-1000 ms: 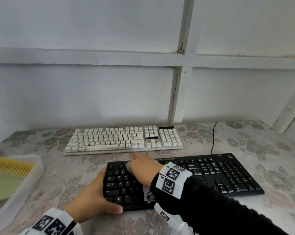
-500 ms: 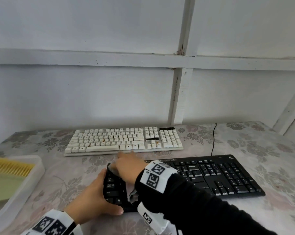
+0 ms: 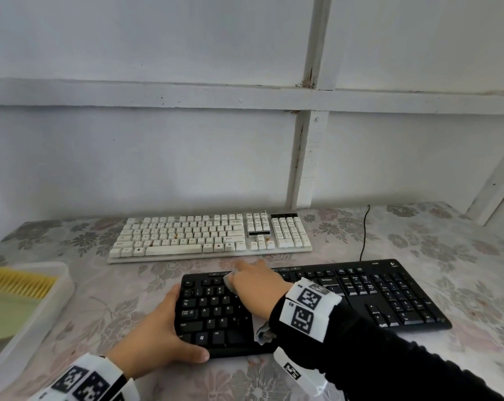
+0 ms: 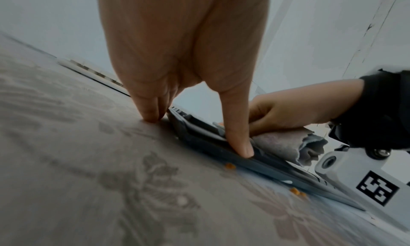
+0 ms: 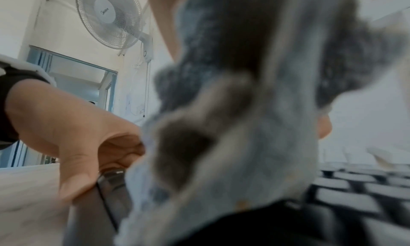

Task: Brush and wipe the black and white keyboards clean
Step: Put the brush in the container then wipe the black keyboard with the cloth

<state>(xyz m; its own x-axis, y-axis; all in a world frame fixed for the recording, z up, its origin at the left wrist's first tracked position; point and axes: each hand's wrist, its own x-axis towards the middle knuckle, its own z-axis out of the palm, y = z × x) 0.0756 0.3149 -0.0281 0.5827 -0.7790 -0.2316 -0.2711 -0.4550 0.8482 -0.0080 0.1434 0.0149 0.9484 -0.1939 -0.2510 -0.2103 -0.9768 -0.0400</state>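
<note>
The black keyboard (image 3: 375, 293) lies near me on the flowered tablecloth, and the white keyboard (image 3: 210, 235) lies behind it. My left hand (image 3: 161, 334) grips the black keyboard's near left corner, thumb (image 4: 239, 127) on the front edge and fingers along the left side. My right hand (image 3: 256, 287) holds a grey cloth (image 3: 263, 334) and presses it onto the upper left keys. The cloth (image 4: 284, 144) bunches out behind the palm. In the right wrist view the cloth (image 5: 244, 109) fills most of the picture above the black keys (image 5: 355, 188).
A white tray (image 3: 65, 273) at the left table edge holds a green brush with yellow bristles (image 3: 19, 282). A black cable (image 3: 363, 233) runs from the black keyboard toward the wall. Orange crumbs (image 4: 229, 165) lie on the tablecloth by the black keyboard's front edge.
My right hand swept the cloth left across the black keyboard, then back to the right and toward the top row. My left hand kept its grip on the corner.
</note>
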